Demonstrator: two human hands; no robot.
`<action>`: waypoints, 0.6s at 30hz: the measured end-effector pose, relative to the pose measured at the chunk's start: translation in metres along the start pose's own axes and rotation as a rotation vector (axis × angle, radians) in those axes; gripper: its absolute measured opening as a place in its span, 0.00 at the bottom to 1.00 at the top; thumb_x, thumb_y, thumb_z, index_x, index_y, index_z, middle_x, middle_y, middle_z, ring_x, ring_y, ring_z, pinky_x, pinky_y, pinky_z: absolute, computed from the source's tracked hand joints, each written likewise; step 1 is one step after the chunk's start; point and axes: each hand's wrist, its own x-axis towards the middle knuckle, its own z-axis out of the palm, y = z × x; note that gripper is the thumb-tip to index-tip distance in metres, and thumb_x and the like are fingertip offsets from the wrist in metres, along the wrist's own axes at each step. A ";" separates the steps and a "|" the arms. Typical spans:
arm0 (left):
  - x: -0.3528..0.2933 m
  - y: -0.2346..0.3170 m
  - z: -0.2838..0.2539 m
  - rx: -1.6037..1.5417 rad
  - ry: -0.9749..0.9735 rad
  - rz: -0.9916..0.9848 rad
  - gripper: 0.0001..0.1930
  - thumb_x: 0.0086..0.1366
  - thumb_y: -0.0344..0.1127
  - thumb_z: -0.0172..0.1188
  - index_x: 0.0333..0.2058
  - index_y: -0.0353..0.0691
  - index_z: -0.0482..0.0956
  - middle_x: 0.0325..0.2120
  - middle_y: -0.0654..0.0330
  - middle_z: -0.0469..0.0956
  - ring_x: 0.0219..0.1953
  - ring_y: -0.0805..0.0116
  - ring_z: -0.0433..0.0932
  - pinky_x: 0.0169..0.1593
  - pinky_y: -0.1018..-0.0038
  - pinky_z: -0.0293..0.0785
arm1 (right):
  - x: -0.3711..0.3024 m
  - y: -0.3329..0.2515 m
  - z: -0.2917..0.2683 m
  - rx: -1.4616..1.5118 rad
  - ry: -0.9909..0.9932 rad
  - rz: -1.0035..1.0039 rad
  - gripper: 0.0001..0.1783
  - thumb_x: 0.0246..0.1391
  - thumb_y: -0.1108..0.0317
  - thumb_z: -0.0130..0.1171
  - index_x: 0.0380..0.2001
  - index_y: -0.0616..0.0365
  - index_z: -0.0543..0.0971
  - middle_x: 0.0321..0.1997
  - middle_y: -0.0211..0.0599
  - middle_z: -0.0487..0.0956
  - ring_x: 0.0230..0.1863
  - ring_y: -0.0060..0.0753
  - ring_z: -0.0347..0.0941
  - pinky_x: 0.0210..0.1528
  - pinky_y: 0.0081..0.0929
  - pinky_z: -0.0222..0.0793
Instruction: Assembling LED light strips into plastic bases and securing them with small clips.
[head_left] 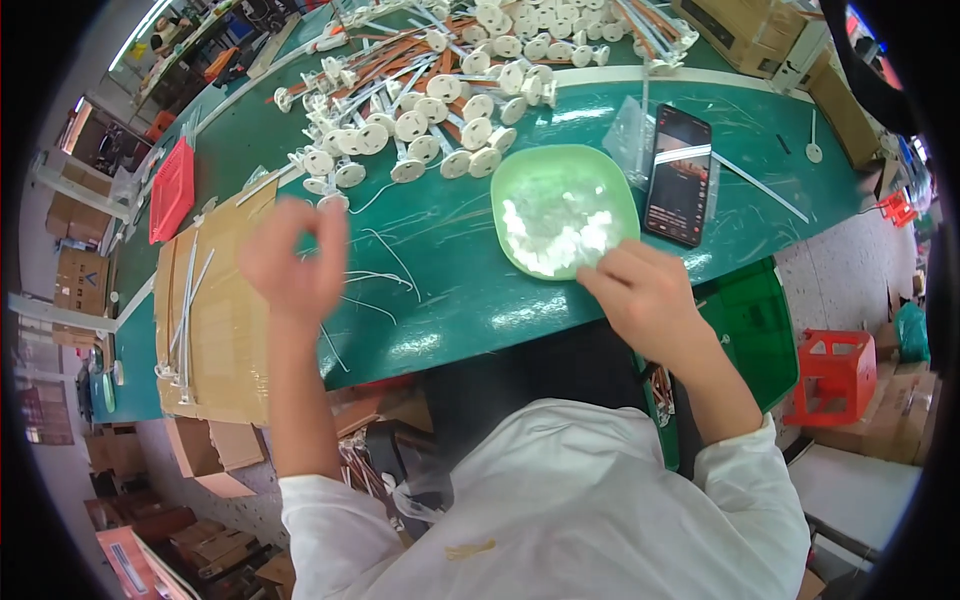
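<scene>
My left hand [295, 258] is raised over the cardboard sheet's right edge, its fingers curled and blurred. Whatever it may hold cannot be made out; a white disc end shows just beyond its fingertips. At the near right rim of a light green bowl [510, 180] is my right hand [643, 298], fingers pinched together. Anything between those fingertips is too small to tell. Small shiny whitish pieces [560, 240] lie in the bowl. Thin white cords [385, 278] stretch over the green table between my hands. Beyond them spreads a pile of rods with round white disc ends [410, 125].
A lit phone [680, 175] rests on clear plastic right of the bowl. On the left, the cardboard sheet [225, 330] carries several thin rods, with a red basket [173, 190] behind it. A cardboard box [740, 35] stands far right; a red stool [835, 375] is on the floor.
</scene>
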 end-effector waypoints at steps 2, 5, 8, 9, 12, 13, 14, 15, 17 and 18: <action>0.010 -0.029 0.010 0.068 0.050 -0.139 0.13 0.57 0.27 0.66 0.18 0.37 0.71 0.13 0.62 0.69 0.17 0.75 0.67 0.23 0.78 0.60 | 0.000 -0.016 0.000 0.051 -0.023 -0.040 0.13 0.36 0.77 0.61 0.32 0.61 0.82 0.22 0.30 0.68 0.24 0.30 0.69 0.21 0.28 0.64; 0.024 -0.056 0.032 -0.225 0.201 -0.366 0.16 0.60 0.32 0.67 0.17 0.36 0.72 0.12 0.66 0.67 0.18 0.82 0.63 0.23 0.79 0.58 | 0.003 -0.040 0.000 0.130 -0.093 -0.067 0.13 0.36 0.76 0.61 0.32 0.63 0.81 0.23 0.30 0.67 0.23 0.29 0.67 0.19 0.27 0.63; 0.022 -0.066 0.050 -0.297 0.098 -0.423 0.18 0.60 0.35 0.67 0.17 0.35 0.71 0.13 0.70 0.65 0.18 0.84 0.60 0.23 0.79 0.56 | 0.014 -0.052 0.017 0.184 -0.071 -0.132 0.14 0.36 0.76 0.61 0.32 0.64 0.80 0.23 0.30 0.65 0.23 0.28 0.66 0.19 0.25 0.63; 0.025 -0.068 0.049 -0.247 0.064 -0.444 0.18 0.61 0.36 0.67 0.18 0.35 0.71 0.13 0.70 0.65 0.18 0.83 0.60 0.23 0.79 0.56 | 0.018 -0.056 0.022 0.212 -0.067 -0.119 0.14 0.36 0.75 0.62 0.32 0.64 0.79 0.23 0.30 0.65 0.23 0.28 0.66 0.19 0.25 0.63; 0.035 -0.086 0.039 -0.174 0.059 -0.481 0.18 0.62 0.39 0.66 0.19 0.34 0.72 0.13 0.67 0.66 0.19 0.81 0.60 0.23 0.78 0.58 | 0.030 -0.066 0.029 0.234 -0.066 -0.140 0.14 0.34 0.74 0.63 0.31 0.62 0.79 0.23 0.30 0.63 0.23 0.26 0.66 0.19 0.25 0.63; 0.036 -0.091 0.033 -0.143 0.075 -0.471 0.18 0.62 0.40 0.65 0.19 0.34 0.73 0.12 0.65 0.67 0.19 0.79 0.60 0.23 0.77 0.59 | 0.035 -0.066 0.031 0.214 -0.076 -0.155 0.13 0.35 0.74 0.63 0.31 0.61 0.79 0.22 0.30 0.63 0.23 0.27 0.66 0.19 0.25 0.63; 0.035 -0.094 0.025 -0.109 0.091 -0.461 0.18 0.62 0.40 0.65 0.19 0.34 0.74 0.11 0.64 0.67 0.18 0.78 0.60 0.23 0.75 0.59 | 0.040 -0.067 0.031 0.196 -0.084 -0.172 0.12 0.35 0.74 0.64 0.30 0.60 0.79 0.22 0.30 0.63 0.22 0.27 0.66 0.19 0.26 0.63; 0.033 -0.081 0.011 0.064 -0.160 -0.439 0.13 0.62 0.40 0.63 0.27 0.35 0.78 0.18 0.57 0.75 0.21 0.69 0.70 0.29 0.71 0.68 | 0.043 -0.060 0.031 0.208 -0.082 -0.184 0.12 0.35 0.74 0.64 0.30 0.60 0.79 0.22 0.30 0.63 0.22 0.27 0.66 0.19 0.26 0.63; 0.000 -0.055 -0.013 0.265 -0.373 -0.299 0.12 0.62 0.38 0.61 0.41 0.39 0.80 0.37 0.50 0.80 0.38 0.55 0.79 0.44 0.64 0.74 | 0.047 -0.052 0.024 0.259 -0.174 -0.220 0.10 0.37 0.75 0.67 0.28 0.59 0.80 0.22 0.31 0.67 0.24 0.30 0.69 0.20 0.27 0.64; -0.014 -0.026 -0.027 0.372 -0.532 -0.291 0.17 0.60 0.39 0.62 0.47 0.41 0.78 0.45 0.47 0.76 0.47 0.47 0.74 0.51 0.59 0.70 | 0.044 -0.048 0.020 0.271 -0.174 -0.224 0.10 0.37 0.75 0.67 0.28 0.59 0.80 0.22 0.31 0.67 0.24 0.30 0.69 0.20 0.27 0.64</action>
